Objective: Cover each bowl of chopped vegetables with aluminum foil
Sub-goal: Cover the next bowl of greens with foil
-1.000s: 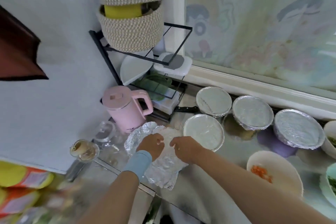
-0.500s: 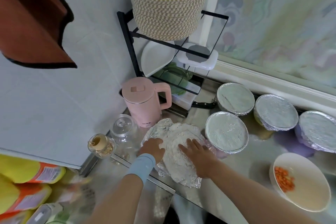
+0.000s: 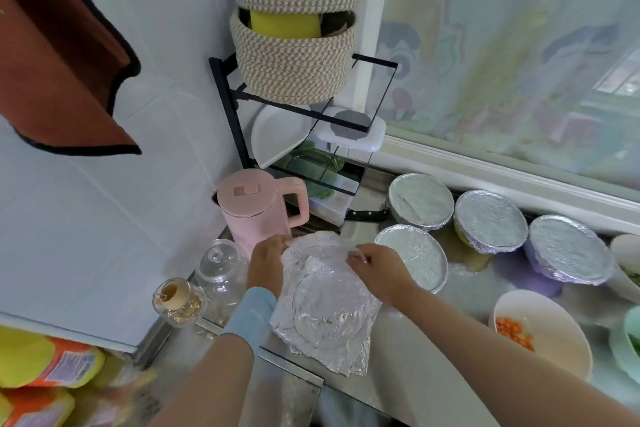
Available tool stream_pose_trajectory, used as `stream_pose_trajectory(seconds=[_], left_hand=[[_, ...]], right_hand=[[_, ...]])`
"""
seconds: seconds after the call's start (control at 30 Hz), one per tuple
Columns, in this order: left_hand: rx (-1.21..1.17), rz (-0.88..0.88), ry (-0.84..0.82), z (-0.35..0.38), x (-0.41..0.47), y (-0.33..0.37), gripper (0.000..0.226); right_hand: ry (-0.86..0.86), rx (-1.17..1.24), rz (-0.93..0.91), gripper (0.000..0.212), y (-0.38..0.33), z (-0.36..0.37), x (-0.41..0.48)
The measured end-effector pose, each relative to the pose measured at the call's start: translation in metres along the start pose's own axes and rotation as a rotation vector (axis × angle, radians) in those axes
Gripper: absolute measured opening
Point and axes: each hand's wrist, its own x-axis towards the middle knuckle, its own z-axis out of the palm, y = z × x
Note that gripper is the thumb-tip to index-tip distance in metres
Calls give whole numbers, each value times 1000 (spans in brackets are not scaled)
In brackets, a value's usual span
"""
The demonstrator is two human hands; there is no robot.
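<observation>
crimping thin, tear-prone foil (image 3: 325, 308): left hand (image 3: 265, 263) and right hand (image 3: 377, 267) fingers (image 3: 359, 255) pinch its far edge; grab edges, gently.

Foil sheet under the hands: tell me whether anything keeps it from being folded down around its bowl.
Nothing visible does. The foil sheet already drapes its hidden bowl, and the left hand and right hand hold its far edge. The pink kettle and a covered bowl stand close beside.

The shiny counter (image 3: 464, 277) carries a pink kettle (image 3: 256, 208), glass jars (image 3: 221, 267), foil-covered bowls (image 3: 412, 253) and a carrot bowl (image 3: 547, 319).
</observation>
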Motion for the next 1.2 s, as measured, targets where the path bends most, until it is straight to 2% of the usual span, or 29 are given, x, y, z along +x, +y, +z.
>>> stream_pose_trajectory(seconds=[0.1, 0.23, 0.37, 0.47, 0.6, 0.67, 0.77, 0.87, 0.97, 1.03, 1.1, 1.2], left_hand=[[-71, 73, -59, 18, -1, 27, 26], [-61, 128, -136, 55, -2, 51, 16], [21, 142, -215, 100, -21, 67, 38], [84, 153, -270, 136, -32, 72, 42], [299, 171, -278, 175, -50, 70, 19], [424, 157, -292, 185, -57, 62, 5], [588, 118, -231, 180, -66, 48, 20], [639, -12, -179, 156, -54, 27, 19], [632, -130, -227, 117, -31, 6, 23], [715, -164, -252, 92, -24, -8, 24], [788, -164, -236, 69, -23, -22, 30], [973, -221, -306, 41, -25, -50, 49]], right_hand=[[90, 149, 118, 38, 2, -33, -1], [237, 312, 227, 36, 21, -73, -14], [386, 453, 311, 32, 44, -105, -33], [422, 493, 331, 32, 62, -127, -44], [438, 500, 335, 33, 87, -150, -61], [395, 476, 344, 31, 97, -157, -66], [274, 462, 374, 14, 107, -150, -66], [116, 439, 386, 15, 108, -124, -65], [-90, 356, 393, 16, 96, -88, -64], [-183, 307, 400, 14, 87, -58, -61], [-225, 287, 411, 13, 78, -26, -59], [-225, 210, 438, 9, 77, 18, -55]])
